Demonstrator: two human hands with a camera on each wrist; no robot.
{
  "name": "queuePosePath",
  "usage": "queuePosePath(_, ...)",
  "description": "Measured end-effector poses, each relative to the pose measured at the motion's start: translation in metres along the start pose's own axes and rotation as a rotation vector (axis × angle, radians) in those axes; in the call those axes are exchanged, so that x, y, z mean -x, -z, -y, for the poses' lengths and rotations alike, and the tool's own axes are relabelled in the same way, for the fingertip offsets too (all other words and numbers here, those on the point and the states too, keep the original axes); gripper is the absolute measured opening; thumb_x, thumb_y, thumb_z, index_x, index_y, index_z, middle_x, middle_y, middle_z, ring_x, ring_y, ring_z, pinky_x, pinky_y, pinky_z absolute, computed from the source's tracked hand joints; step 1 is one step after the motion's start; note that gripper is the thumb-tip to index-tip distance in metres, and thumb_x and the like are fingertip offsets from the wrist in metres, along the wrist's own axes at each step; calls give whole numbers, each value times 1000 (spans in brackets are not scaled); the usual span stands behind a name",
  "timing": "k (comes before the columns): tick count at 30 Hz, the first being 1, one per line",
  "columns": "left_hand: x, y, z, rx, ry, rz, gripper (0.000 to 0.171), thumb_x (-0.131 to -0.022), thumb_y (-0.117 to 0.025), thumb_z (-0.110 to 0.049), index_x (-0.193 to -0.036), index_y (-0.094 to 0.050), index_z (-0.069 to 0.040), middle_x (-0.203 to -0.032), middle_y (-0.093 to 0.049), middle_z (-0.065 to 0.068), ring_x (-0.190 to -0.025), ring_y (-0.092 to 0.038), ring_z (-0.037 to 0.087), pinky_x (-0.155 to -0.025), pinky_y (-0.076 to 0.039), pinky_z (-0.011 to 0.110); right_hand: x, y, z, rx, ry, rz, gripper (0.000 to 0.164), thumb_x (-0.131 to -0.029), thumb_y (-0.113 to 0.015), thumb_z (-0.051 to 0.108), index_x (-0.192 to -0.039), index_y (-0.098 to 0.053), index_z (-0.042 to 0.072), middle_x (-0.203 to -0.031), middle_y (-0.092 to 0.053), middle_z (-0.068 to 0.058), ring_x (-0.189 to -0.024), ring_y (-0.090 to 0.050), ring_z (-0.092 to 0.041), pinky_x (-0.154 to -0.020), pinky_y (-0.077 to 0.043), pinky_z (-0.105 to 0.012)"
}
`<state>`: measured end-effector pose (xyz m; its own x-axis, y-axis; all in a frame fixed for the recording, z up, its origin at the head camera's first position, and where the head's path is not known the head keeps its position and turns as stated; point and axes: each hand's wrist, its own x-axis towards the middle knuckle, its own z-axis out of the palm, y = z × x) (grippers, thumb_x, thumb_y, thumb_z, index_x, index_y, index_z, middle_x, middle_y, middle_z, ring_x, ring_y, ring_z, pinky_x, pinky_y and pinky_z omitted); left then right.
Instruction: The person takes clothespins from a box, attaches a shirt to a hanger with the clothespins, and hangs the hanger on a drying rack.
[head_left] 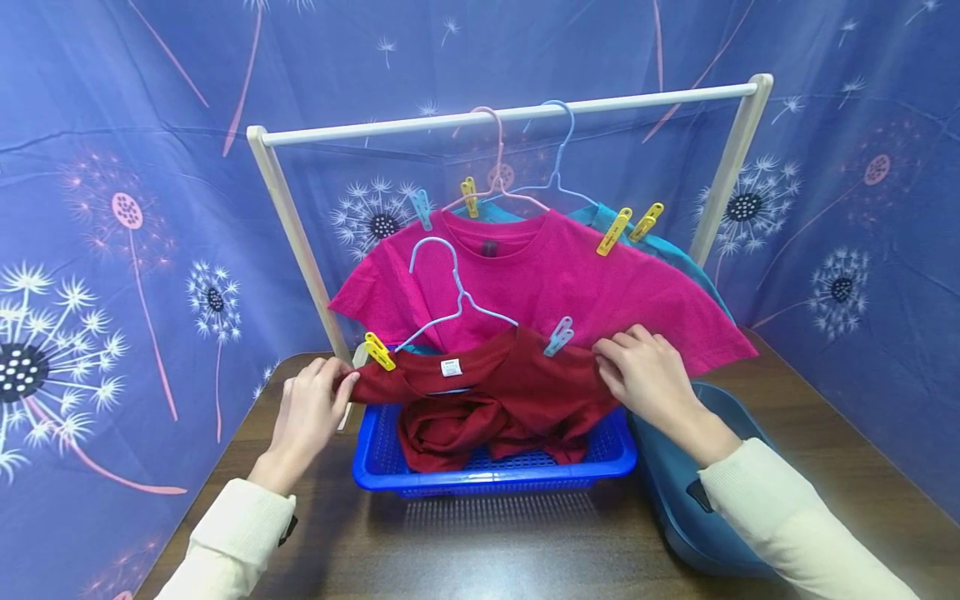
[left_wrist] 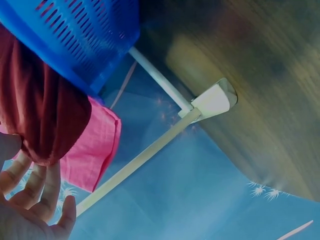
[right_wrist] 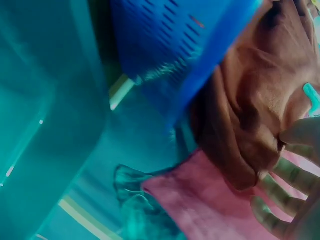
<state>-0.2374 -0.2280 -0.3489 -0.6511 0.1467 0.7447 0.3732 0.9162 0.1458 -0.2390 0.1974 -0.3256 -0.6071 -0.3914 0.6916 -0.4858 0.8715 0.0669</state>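
A dark red T-shirt [head_left: 491, 421] on a light blue hanger [head_left: 459, 293] is spread over a blue basket [head_left: 495, 477], its lower part bunched inside. My left hand [head_left: 309, 408] pinches one sleeve between thumb and fingers, and in the left wrist view the cloth [left_wrist: 47, 100] hangs from those fingers. At the other sleeve my right hand [head_left: 651, 379] pinches the fabric, seen also in the right wrist view [right_wrist: 295, 175]. A yellow clothespin [head_left: 379, 352] clips the left shoulder, a light blue clothespin [head_left: 558, 337] the right one.
Behind, a rack with a white rail [head_left: 420, 125] bears a pink T-shirt [head_left: 592, 292] on a pink hanger [head_left: 500, 158] and a teal T-shirt [head_left: 675, 254] on a blue hanger, with clothespins on both. A dark teal bin [head_left: 675, 500] stands right of the basket on the wooden table [head_left: 480, 554].
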Motion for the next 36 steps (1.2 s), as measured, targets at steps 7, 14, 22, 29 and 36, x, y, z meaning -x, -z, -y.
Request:
queuePosePath(7,-10,8,0,-31,-1,-32,12,-84,-64,-18,-82,-60,-7,-75,-60,11,-71,-58,33,-59,-39,46,-9,18,4,-21,10,-52,24,-70,-73,16,-92,-68,9,-81,-66,-10,-78,-55,-25,-66,-47,-41)
queuePosePath(14,-26,19,-2,-25,16,-47,13,-85,-62,-19,-84,-59,-6,-77,-58,12,-73,-55,35,-61,-37,46,-23,32,5,-16,32,-117,20,-71,-71,15,-89,-68,7,-76,-66,-10,-75,-54,-25,-61,-47,-40)
queuePosePath(22,-50,33,-2,-4,26,-67,14,-87,-61,-18,-85,-58,-4,-79,-58,15,-73,-53,37,-61,-37,50,-45,50,6,-31,30,-169,18,-73,-69,14,-89,-68,7,-75,-66,-11,-76,-55,-26,-62,-48,-42)
queuePosePath(29,-73,47,0,20,50,-73,16,-88,-59,-18,-86,-58,-2,-80,-58,16,-73,-52,38,-64,-37,50,-64,58,5,-41,47,-208,12,-76,-64,13,-85,-68,7,-72,-64,-10,-73,-54,-26,-62,-45,-41)
queuePosePath(36,-94,57,1,36,61,-98,17,-88,-60,-17,-86,-59,-1,-80,-57,17,-74,-52,38,-68,-37,50,-79,62,6,-48,33,-245,11,-78,-61,15,-84,-67,9,-71,-64,-9,-70,-53,-27,-55,-42,-41)
